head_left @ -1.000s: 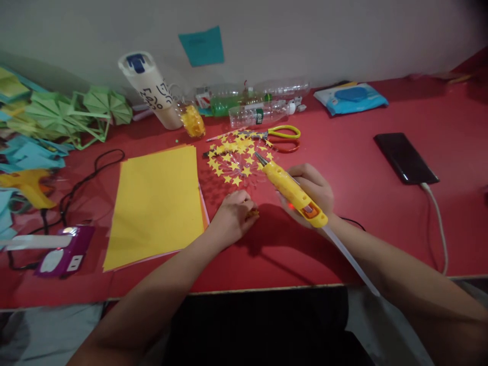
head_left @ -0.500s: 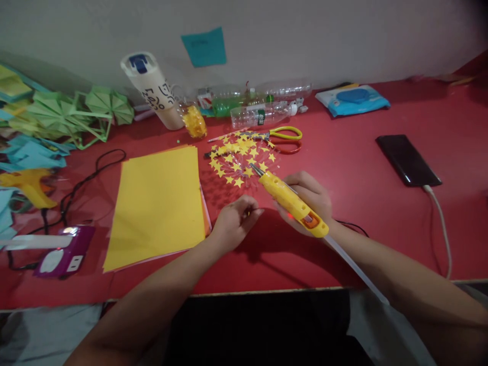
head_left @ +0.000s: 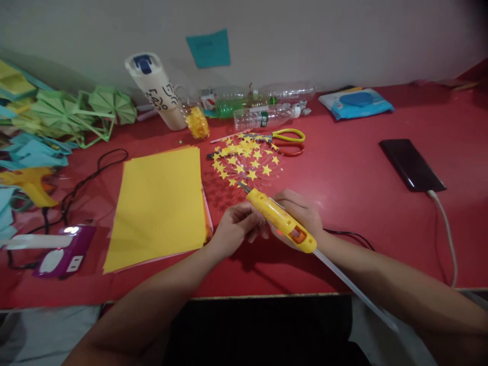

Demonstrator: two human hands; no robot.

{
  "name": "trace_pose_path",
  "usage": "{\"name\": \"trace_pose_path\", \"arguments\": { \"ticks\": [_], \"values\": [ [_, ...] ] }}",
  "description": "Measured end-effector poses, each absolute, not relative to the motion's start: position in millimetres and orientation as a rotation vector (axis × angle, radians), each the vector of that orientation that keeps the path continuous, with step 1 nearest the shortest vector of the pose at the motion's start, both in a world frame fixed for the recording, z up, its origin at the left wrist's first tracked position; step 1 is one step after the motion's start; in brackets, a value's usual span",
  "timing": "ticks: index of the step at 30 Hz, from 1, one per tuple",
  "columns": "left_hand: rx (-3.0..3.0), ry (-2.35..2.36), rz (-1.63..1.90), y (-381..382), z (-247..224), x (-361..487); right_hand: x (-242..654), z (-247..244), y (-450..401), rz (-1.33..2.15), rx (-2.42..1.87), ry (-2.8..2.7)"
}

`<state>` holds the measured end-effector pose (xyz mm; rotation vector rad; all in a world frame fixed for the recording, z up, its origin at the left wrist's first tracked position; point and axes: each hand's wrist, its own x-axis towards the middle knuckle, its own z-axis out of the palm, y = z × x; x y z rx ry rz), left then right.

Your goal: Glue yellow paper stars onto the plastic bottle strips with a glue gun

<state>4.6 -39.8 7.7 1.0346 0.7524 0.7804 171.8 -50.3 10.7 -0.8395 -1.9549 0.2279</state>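
Paper in a yellow-topped stack (head_left: 160, 203) lay on the red bench (head_left: 343, 173) and served as landmark. To its right, the right hand (head_left: 307, 216) was clamped around a yellow glue gun (head_left: 282, 219), its nozzle showing in front of the nearest stars on a clear, star-dotted piece (head_left: 252, 175). That piece lay right of the stack's far half, crowded by scissors (head_left: 272, 136) partly behind the stars. The left hand (head_left: 232, 231), just right of the stack, had fingers drawn together close by the right hand; whether they pinched anything I could not tell. Beyond the stack stood a white tumbler (head_left: 158, 94); beyond and to the right lay plastic bottles (head_left: 263, 119) and a wipes pack (head_left: 354, 104). Far right of it lay a cabled smartphone (head_left: 412, 163). Left of it were another yellow glue gun (head_left: 28, 183), a purple power strip (head_left: 66, 251) and folded green paper shapes (head_left: 57, 112).
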Motion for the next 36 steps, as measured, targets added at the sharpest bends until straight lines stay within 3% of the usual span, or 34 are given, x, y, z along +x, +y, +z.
{"name": "trace_pose_path", "arguments": {
  "ticks": [23,31,36],
  "values": [
    [1.307,0.846,0.89,-38,16,3,171,10,-49,0.18,-0.946,-1.911],
    [1.512,1.06,1.289,-29,19,-9,178,28,-50,0.179,-0.874,-1.967],
    [1.45,1.076,1.322,-25,21,-9,178,25,-49,0.232,-0.897,-2.021]
  ]
}}
